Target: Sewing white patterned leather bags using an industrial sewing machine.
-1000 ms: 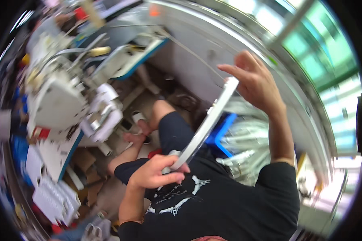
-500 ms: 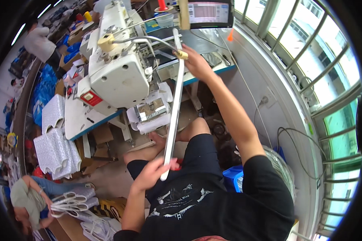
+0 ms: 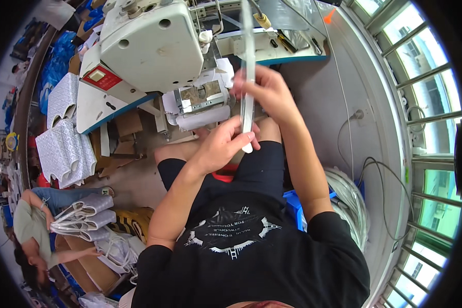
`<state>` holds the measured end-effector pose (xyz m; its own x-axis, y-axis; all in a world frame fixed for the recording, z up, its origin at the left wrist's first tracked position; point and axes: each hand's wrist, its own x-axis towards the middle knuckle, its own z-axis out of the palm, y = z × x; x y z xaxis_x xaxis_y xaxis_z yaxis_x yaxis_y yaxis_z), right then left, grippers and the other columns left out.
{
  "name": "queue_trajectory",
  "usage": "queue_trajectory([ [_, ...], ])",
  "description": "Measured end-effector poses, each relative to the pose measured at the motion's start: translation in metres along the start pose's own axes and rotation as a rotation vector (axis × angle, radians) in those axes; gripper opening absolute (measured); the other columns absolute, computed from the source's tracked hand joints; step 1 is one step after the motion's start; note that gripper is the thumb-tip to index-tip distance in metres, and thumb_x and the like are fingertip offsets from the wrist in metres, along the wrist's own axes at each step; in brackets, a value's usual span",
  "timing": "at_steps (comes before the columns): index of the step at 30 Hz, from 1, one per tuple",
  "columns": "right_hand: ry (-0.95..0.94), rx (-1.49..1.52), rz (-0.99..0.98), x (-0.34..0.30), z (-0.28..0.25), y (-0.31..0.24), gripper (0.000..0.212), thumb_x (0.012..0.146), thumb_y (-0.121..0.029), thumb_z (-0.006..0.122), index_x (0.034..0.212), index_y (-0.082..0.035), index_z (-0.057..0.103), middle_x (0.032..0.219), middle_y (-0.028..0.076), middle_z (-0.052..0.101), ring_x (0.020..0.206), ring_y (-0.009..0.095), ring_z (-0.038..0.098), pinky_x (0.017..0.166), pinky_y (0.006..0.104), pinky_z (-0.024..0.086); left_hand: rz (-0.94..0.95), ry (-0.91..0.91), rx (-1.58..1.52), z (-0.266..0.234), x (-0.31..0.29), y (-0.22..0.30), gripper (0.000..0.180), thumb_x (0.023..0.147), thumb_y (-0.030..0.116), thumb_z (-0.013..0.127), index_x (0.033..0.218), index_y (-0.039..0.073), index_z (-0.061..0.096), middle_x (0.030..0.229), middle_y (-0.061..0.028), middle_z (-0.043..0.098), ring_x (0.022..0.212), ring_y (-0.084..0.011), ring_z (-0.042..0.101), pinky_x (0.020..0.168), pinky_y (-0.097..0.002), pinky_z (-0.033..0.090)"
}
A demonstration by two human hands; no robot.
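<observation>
A long, narrow white strip with translucent edges (image 3: pixel 248 105) stands nearly upright in front of me, its upper part blurred and running out past the top of the picture. My left hand (image 3: pixel 222 145) pinches it close to its rounded lower end. Higher up, my right hand (image 3: pixel 270 95) grips the same strip, thumb across it and fingers curled behind. Left of the strip is a white sewing machine (image 3: pixel 151 54), with a metal clamp plate (image 3: pixel 203 97) low on its near side. Neither hand touches the machine.
Quilted silvery-white panels (image 3: pixel 66 154) are stacked at the left. Below them, a person (image 3: pixel 33 231) sits beside white bundles (image 3: pixel 84 218). Small tools (image 3: pixel 292 41) lie on the worktable at the right. A blue bin (image 3: pixel 295 208) and coiled clear tubing (image 3: pixel 346 205) are beside my right arm.
The strip has come toward me, and my hands are closer together on it. My left hand has moved up and right. The view has tilted down, and the seated person's arm has reached out.
</observation>
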<state>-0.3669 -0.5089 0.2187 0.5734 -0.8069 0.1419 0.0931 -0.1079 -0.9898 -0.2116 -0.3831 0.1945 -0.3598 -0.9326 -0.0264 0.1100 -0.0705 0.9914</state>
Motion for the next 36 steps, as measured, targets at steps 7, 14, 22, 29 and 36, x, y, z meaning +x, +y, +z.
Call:
queue_trajectory([
  [7, 0.267, -0.114, 0.338, 0.012, -0.033, 0.007, 0.038, 0.110, -0.037, 0.054, 0.110, -0.002, 0.070, 0.085, 0.008, 0.073, 0.061, 0.008, 0.059, 0.051, 0.0211, 0.043, -0.301, 0.289, 0.415, 0.001, -0.023, 0.047, 0.030, 0.102, 0.019, 0.063, 0.127, 0.003, 0.064, 0.106, -0.0114, 0.073, 0.104, -0.0192, 0.069, 0.085, -0.0320, 0.054],
  [14, 0.003, 0.106, 0.358, -0.038, 0.024, 0.009, 0.029, 0.109, -0.028, 0.059, 0.106, -0.001, 0.070, 0.080, 0.005, 0.071, 0.060, 0.005, 0.059, 0.051, 0.0204, 0.045, 0.445, 0.437, 1.363, 0.014, -0.030, 0.075, 0.053, 0.088, 0.022, 0.082, 0.134, 0.001, 0.066, 0.139, -0.0179, 0.059, 0.120, -0.0253, 0.066, 0.086, -0.0391, 0.059],
  [22, 0.020, 0.328, 0.276, -0.015, 0.022, -0.006, 0.026, 0.108, -0.026, 0.064, 0.108, -0.001, 0.071, 0.080, 0.002, 0.071, 0.061, 0.004, 0.059, 0.052, 0.0187, 0.045, 0.468, 0.279, 0.605, -0.007, -0.028, 0.026, 0.056, 0.081, 0.004, 0.084, 0.134, 0.012, 0.068, 0.144, -0.0125, 0.052, 0.104, -0.0286, 0.070, 0.087, -0.0359, 0.060],
  [29, -0.083, 0.277, 0.317, 0.000, 0.013, -0.013, 0.030, 0.108, -0.030, 0.063, 0.108, -0.001, 0.071, 0.074, 0.002, 0.069, 0.057, 0.003, 0.056, 0.050, 0.0172, 0.041, 0.400, 0.270, 0.766, -0.018, -0.023, 0.022, 0.030, 0.088, 0.002, 0.078, 0.117, 0.010, 0.074, 0.117, -0.0088, 0.064, 0.090, -0.0240, 0.070, 0.078, -0.0337, 0.057],
  [36, 0.416, 0.003, 0.101, 0.060, -0.042, 0.011, 0.039, 0.108, -0.037, 0.060, 0.108, 0.000, 0.069, 0.083, 0.006, 0.073, 0.057, 0.005, 0.056, 0.049, 0.0199, 0.041, 0.389, 0.404, 0.713, -0.016, -0.015, 0.021, 0.018, 0.091, 0.001, 0.074, 0.109, 0.007, 0.073, 0.096, -0.0074, 0.066, 0.081, -0.0227, 0.068, 0.070, -0.0358, 0.054],
])
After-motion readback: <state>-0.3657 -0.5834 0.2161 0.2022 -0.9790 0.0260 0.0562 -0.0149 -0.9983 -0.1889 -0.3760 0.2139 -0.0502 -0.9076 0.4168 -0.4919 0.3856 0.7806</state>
